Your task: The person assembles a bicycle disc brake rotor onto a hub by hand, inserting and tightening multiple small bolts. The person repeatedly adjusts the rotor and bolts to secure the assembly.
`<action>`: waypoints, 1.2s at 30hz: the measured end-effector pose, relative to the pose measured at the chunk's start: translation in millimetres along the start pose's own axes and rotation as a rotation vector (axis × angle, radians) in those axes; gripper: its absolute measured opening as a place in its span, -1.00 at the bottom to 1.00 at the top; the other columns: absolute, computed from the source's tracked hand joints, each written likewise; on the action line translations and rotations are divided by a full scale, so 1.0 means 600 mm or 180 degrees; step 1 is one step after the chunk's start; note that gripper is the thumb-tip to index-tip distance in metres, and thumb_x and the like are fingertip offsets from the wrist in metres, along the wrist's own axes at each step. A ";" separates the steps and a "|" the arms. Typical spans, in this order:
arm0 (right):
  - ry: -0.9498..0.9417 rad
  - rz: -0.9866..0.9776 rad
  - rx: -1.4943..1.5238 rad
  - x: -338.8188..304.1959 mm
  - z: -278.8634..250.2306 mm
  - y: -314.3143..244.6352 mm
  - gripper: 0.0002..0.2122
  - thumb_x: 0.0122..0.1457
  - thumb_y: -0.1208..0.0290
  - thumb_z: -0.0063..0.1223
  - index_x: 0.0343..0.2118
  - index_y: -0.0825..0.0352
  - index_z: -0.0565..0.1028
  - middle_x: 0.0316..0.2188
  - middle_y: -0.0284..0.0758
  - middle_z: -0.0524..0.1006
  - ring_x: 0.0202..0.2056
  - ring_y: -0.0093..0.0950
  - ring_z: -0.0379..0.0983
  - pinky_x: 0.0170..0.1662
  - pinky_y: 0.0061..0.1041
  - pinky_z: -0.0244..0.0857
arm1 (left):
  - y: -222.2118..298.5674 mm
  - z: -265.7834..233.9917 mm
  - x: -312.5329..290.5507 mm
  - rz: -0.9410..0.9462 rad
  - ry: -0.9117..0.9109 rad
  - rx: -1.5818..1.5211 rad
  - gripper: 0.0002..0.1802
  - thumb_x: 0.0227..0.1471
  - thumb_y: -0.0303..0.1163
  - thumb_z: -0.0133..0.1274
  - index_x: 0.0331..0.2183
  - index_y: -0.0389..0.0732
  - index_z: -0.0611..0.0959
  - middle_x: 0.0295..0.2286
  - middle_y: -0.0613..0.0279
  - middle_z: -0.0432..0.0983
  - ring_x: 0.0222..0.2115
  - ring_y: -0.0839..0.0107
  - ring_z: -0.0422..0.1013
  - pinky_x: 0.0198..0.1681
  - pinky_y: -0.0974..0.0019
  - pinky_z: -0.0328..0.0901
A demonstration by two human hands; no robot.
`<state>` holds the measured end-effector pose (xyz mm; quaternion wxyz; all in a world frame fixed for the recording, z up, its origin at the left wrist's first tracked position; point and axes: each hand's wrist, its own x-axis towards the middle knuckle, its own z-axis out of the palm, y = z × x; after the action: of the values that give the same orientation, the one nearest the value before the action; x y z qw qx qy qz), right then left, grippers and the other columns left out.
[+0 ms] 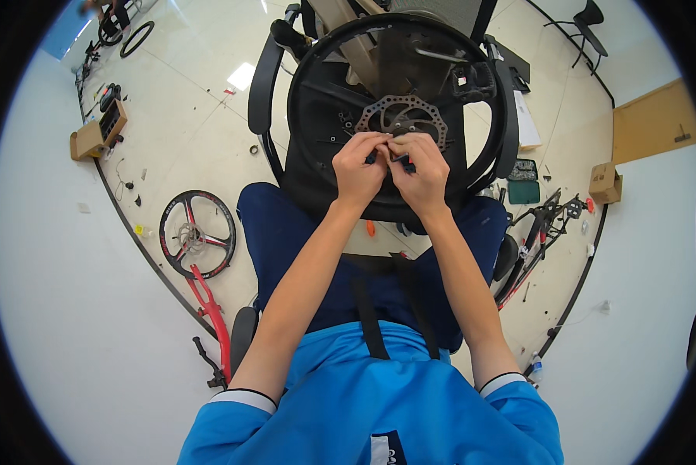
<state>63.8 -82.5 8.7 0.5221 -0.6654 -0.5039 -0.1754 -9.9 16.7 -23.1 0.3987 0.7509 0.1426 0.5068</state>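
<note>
left hand [359, 169] and right hand [423, 170] pinch a small dark part [399, 159], probably light and stiff, best held by its edges; metal disc [398, 101] at twelve o'clock.

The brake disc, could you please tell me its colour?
The brake disc looks metallic grey; it shows best in the head view.

Pale tiled floor [185, 147], white walls [53, 287], black chair [592, 15], tan panel [646, 124], probably a door, bright light patch [242, 76]
</note>
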 end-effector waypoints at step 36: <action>0.0179 0.0817 0.0418 0.002 0.000 -0.008 -0.80 -0.08 0.69 0.30 -0.33 0.38 0.65 -0.36 -0.29 0.68 -0.30 -0.40 0.64 -0.23 -0.54 0.48 | 0.005 -0.010 0.006 -0.0154 -0.0221 -0.0291 -0.71 -0.17 -0.72 0.12 -0.30 -0.31 0.73 -0.31 0.07 0.68 -0.32 0.26 0.62 -0.23 0.37 0.46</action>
<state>60.1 -82.1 12.3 0.5966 -0.6836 -0.4102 -0.0924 -14.2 19.8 -17.7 0.4494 0.7454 0.1234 0.4766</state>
